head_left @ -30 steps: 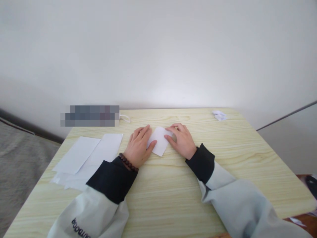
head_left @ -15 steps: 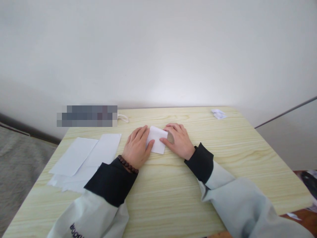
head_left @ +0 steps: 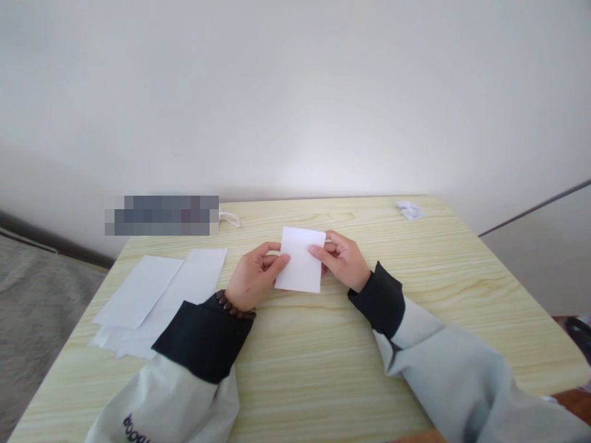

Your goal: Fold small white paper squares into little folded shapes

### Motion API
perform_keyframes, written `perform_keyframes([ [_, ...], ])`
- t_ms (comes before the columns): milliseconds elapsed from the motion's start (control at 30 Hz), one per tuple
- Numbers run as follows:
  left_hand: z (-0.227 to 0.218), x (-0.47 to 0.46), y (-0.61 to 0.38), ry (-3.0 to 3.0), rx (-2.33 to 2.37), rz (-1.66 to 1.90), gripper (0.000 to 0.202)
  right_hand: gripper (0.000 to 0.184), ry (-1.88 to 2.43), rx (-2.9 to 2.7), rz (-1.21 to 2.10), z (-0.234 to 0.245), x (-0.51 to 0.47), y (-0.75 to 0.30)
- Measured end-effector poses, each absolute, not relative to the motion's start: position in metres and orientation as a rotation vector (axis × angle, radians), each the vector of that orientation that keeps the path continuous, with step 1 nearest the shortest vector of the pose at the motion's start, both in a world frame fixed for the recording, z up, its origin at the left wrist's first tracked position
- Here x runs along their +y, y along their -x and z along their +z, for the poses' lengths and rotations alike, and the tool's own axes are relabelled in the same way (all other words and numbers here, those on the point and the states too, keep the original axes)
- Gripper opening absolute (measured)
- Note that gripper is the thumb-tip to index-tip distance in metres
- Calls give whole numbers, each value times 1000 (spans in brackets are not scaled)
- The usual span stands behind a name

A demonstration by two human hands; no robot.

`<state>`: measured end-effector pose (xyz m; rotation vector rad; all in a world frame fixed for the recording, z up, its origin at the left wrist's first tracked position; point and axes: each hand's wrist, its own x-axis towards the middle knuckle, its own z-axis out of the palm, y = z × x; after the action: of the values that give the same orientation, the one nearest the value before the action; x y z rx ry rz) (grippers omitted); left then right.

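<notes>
A small white piece of paper [head_left: 300, 264], with straight edges and seemingly folded, is held between my two hands above the middle of the table. My left hand [head_left: 255, 274] pinches its left edge, thumb on the front face and fingers behind. On the other side, my right hand [head_left: 344, 259] grips the right edge the same way, its thumb lying flat on the paper. The fingertips behind the sheet are hidden. A bracelet of dark beads [head_left: 235, 306] circles my left wrist.
Several white sheets [head_left: 138, 292] lie overlapping at the left of the wooden table [head_left: 295, 363]. A small folded paper piece [head_left: 410, 210] sits at the back right. A blurred-out object [head_left: 161, 216] with a white cord [head_left: 231, 218] stands at the back left, by the wall [head_left: 295, 98].
The paper has gone from lying under my fingers on the table to being lifted and turned more squarely toward me. Both hands now pinch its side edges.
</notes>
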<state>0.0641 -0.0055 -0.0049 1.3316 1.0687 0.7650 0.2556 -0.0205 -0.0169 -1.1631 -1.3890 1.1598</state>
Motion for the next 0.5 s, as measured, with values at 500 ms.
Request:
perform_keyframes([
  [500, 0, -1, -63, -1024, 951, 809, 64, 36, 931, -1901, 580, -20, -21, -260],
])
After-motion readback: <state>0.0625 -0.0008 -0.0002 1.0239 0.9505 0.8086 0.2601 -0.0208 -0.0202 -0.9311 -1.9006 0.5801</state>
